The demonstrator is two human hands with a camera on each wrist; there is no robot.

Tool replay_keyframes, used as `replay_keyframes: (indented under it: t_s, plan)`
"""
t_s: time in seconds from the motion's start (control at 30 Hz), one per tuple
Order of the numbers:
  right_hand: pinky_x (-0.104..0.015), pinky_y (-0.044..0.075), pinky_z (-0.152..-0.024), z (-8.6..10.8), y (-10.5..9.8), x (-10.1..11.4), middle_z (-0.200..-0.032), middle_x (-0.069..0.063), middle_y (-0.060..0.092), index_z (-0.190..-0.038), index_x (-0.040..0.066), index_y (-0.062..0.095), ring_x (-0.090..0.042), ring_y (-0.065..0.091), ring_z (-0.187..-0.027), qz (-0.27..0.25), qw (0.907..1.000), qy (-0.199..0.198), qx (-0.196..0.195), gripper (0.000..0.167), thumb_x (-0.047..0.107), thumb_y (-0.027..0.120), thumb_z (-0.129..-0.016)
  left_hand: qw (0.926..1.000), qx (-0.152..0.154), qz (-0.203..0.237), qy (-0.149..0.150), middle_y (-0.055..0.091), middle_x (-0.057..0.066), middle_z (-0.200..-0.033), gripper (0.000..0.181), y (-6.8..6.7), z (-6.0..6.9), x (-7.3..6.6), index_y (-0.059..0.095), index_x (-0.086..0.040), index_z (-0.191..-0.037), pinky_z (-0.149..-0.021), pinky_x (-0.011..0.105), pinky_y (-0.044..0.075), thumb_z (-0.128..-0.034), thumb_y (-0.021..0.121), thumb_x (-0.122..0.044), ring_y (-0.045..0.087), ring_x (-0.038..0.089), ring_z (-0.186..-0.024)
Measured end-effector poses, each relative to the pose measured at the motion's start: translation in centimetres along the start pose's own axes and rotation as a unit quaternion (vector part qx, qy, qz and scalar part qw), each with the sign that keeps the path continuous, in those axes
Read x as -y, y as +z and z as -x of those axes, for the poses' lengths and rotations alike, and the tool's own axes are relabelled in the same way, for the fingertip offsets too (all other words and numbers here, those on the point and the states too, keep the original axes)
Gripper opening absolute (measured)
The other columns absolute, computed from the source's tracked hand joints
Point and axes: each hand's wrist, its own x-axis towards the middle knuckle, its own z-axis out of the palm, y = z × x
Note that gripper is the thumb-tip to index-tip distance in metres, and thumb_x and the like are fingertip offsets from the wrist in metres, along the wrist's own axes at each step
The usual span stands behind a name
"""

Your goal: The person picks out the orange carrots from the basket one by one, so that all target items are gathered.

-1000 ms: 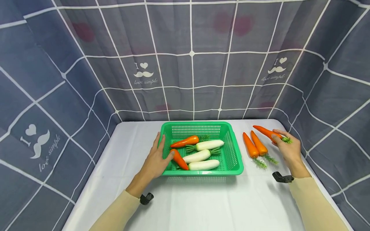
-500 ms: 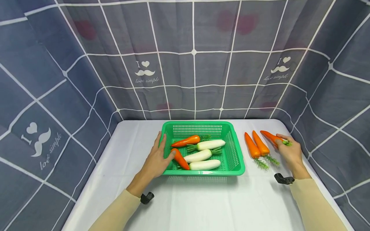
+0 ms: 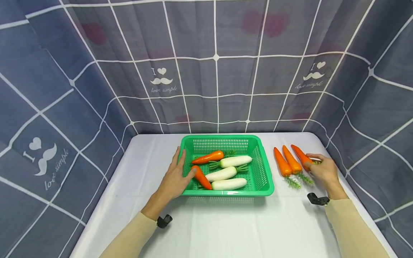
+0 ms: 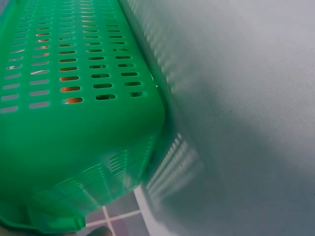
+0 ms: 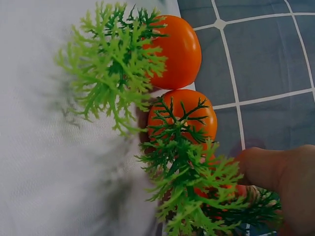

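A green basket (image 3: 262, 172) holds two orange carrots (image 3: 209, 157) and three white radishes (image 3: 229, 184). My left hand (image 3: 172, 179) rests with spread fingers on the basket's left rim, its thumb over the near-left carrot (image 3: 200, 177). Right of the basket, my right hand (image 3: 324, 172) pinches the rightmost carrot (image 3: 300, 156) near its leafy end. That carrot lies beside two others (image 3: 281, 163), all with tips pointing away. In the right wrist view, the thumb (image 5: 263, 167) is by the green leaves (image 5: 187, 172), which hide much of the grip.
White cloth (image 3: 226, 225) covers the table. Grey checked fabric (image 3: 232, 75) stands behind it and on both sides. The left wrist view shows the basket's slotted wall (image 4: 74, 123) above the cloth. Black bands sit on both wrists.
The right hand has lowered the carrot and turned it more in line with the other two, close beside them. The left hand has stayed on the basket.
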Motion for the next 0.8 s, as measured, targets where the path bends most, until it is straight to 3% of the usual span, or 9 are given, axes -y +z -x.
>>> replay_keyframes:
  t_s: [0.07, 0.17, 0.3, 0.43, 0.8]
  plan:
    - [-0.025, 0.055, -0.067, -0.01, 0.02, -0.11, -0.129, -0.03, 0.081, -0.161, 0.0, 0.067, -0.011, 0.074, -0.076, -0.001, 1.0, -0.007, 0.004, 0.057, 0.021, 0.076, -0.109, 1.0, 0.0, -0.001, 0.0, -0.01, 0.004, -0.199, 0.096, -0.02, 0.01, 0.04, 0.009, -0.016, -0.19, -0.132, 0.076, 0.044, -0.1188, 0.062, -0.053, 0.027, 0.05, -0.179]
    - [-0.023, 0.054, -0.066, 0.02, -0.02, -0.23, -0.135, -0.034, 0.079, -0.159, -0.003, 0.067, -0.007, 0.071, -0.078, 0.0, 0.9998, -0.015, 0.012, 0.056, 0.02, 0.077, -0.109, 1.0, 0.001, 0.0, 0.001, -0.011, 0.004, -0.199, 0.096, -0.04, 0.01, 0.05, 0.009, -0.016, -0.19, -0.133, 0.076, 0.043, -0.1188, 0.062, -0.053, 0.026, 0.05, -0.18]
    - [-0.018, 0.051, -0.071, 0.2, -0.09, -0.27, -0.147, -0.037, 0.075, -0.158, -0.003, 0.069, -0.025, 0.076, -0.105, 0.006, 0.9996, -0.021, 0.018, 0.054, 0.02, 0.076, -0.109, 1.0, -0.002, 0.002, 0.003, -0.01, 0.005, -0.199, 0.096, -0.01, -0.03, 0.01, 0.01, -0.014, -0.189, -0.134, 0.075, 0.043, -0.1185, 0.063, -0.051, 0.025, 0.049, -0.18]
    - [-0.016, 0.047, -0.076, 0.41, -0.12, -0.27, -0.149, -0.036, 0.073, -0.157, -0.004, 0.069, -0.045, 0.069, -0.132, 0.008, 0.9995, -0.024, 0.02, 0.054, 0.02, 0.075, -0.109, 1.0, -0.006, 0.002, 0.005, -0.009, 0.004, -0.199, 0.095, 0.1, -0.1, 0.0, 0.013, -0.013, -0.189, -0.133, 0.075, 0.044, -0.1184, 0.064, -0.05, 0.027, 0.049, -0.18]
    - [-0.02, 0.048, -0.081, 0.65, -0.56, -0.4, -0.158, -0.039, 0.066, -0.161, -0.005, 0.064, -0.052, 0.061, -0.143, 0.002, 0.9982, -0.018, 0.057, 0.057, 0.02, 0.07, -0.111, 0.9999, -0.008, 0.005, 0.011, -0.009, 0.008, -0.199, 0.096, 0.13, -0.05, 0.14, 0.012, -0.012, -0.189, -0.134, 0.075, 0.043, -0.1186, 0.063, -0.052, 0.026, 0.05, -0.18]
